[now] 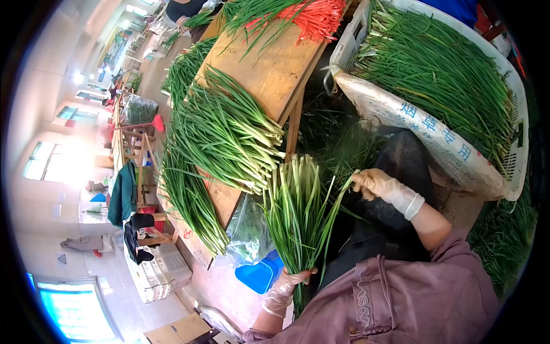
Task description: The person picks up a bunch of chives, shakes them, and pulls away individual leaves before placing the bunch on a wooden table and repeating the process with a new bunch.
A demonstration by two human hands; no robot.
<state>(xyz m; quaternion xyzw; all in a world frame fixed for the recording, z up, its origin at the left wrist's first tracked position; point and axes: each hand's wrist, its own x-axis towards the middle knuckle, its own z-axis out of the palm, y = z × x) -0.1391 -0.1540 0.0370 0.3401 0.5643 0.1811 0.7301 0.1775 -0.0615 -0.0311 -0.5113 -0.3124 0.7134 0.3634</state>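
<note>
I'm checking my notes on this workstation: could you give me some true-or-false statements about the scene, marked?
1. The left hand grips a bunch of green stalks. True.
2. The right hand holds a knife. False: the right hand pinches a thin strand at the bunch's side.
3. Red strips lie on the wooden table. True.
4. The white crate is filled with red strips. False: the white crate holds loose greens.
5. The sheet on the crate's near side bears blue lettering. True.
6. Both hands are ungloved. False: both wear thin, pale gloves.
</note>
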